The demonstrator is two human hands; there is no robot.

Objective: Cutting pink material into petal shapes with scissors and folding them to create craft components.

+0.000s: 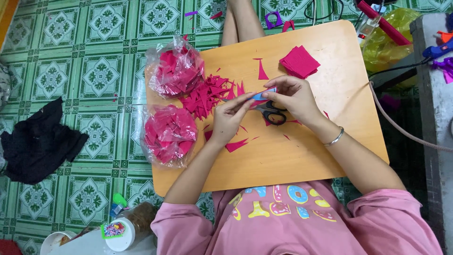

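Note:
Over a small wooden board (pixel 311 151), my left hand (pixel 230 117) and my right hand (pixel 291 97) meet on a small blue object (pixel 262 94). Both pinch it between the fingertips, with a bit of pink paper under it. Black-handled scissors (pixel 272 113) lie on the board just below my right hand. A heap of pink paper scraps (pixel 207 94) sits left of my hands. A stack of pink paper squares (pixel 299 61) rests at the board's far side.
Two clear plastic bags of pink paper pieces (pixel 175 71) (pixel 169 134) lie at the board's left edge. A black cloth (pixel 37 144) is on the green tiled floor. A yellow bag (pixel 384 40) and a blue glue gun (pixel 439 49) are at the far right, a jar (pixel 127 229) near left.

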